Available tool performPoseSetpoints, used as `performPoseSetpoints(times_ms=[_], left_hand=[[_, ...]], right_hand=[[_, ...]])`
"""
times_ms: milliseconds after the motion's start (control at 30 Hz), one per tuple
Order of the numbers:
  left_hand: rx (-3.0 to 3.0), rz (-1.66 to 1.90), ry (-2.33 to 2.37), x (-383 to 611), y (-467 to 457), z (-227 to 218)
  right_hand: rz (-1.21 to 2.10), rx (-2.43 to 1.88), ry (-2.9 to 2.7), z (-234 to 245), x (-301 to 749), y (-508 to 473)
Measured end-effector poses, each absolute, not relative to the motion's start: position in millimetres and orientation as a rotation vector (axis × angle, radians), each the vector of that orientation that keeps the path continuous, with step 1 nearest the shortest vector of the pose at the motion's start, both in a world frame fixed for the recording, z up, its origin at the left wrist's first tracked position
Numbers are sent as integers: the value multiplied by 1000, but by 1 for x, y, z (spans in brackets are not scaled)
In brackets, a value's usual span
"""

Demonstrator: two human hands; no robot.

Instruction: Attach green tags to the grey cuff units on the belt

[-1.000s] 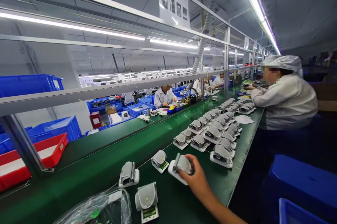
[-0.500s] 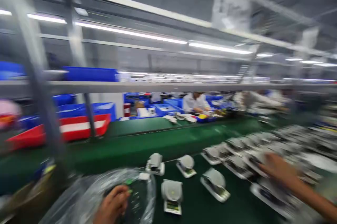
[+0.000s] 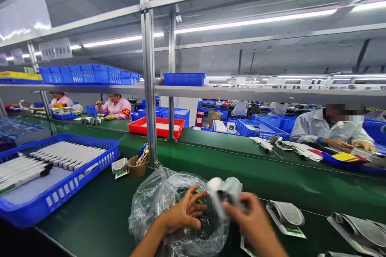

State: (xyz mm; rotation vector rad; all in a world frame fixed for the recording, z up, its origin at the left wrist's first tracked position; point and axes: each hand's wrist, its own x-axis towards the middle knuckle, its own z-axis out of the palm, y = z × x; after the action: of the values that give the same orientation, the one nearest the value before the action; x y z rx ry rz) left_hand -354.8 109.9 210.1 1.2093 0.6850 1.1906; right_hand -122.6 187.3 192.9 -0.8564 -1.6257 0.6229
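Moved across beside the left hand (image 3: 182,214): right hand (image 3: 250,225), fingers clamped on a pale, blurred cuff (image 3: 224,194). Under the spread left fingers, a clear plastic bag (image 3: 150,212).

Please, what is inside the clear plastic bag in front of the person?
Something dark and round shows through the clear plastic bag; the left hand covers part of it, and glare hides what it is.

A plastic bag (image 3: 177,212) lies on the workbench (image 3: 90,216), a tray (image 3: 75,186) to its left, cuffs (image 3: 285,213) to its right.
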Motion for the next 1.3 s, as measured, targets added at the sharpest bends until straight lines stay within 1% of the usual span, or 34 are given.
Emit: performPoseSetpoints(times_ms=[100,133,167,233,300,333,400,500,700,833,1000,1167,1233,1300], left_hand=[[1039,1397,671,-367,112,210],[955,1472,687,-371,113,212],[868,1536,699,-374,113,215],[733,1633,687,-378,112,222],[681,1657,669,-376,110,228],[690,1653,665,-375,109,230],[718,1639,693,-371,110,230],[690,1647,736,-370,115,225],[661,1669,761,-371,124,221],[691,1642,763,-369,124,220],[736,1580,751,-369,123,215],[948,1493,681,-362,115,214],[927,1489,712,-360,114,214],[860,1497,765,-359,116,214]], right_hand=[[1319,-733,-1493,187,-191,178],[1409,-706,-1469,189,-206,180],[1361,-712,-1493,191,-215,184],[1064,-754,-1623,193,-217,193],[803,-755,-1755,191,-208,201],[754,-741,-1809,189,-203,204],[786,-739,-1854,186,-196,206],[911,-800,-1779,186,-195,206],[1375,-809,-1481,196,-203,193],[1510,-791,-1274,201,-208,181],[1519,-766,-1223,201,-216,175],[1464,-758,-1281,195,-216,175],[1289,-774,-1428,195,-213,173],[972,-746,-1680,196,-212,168]])
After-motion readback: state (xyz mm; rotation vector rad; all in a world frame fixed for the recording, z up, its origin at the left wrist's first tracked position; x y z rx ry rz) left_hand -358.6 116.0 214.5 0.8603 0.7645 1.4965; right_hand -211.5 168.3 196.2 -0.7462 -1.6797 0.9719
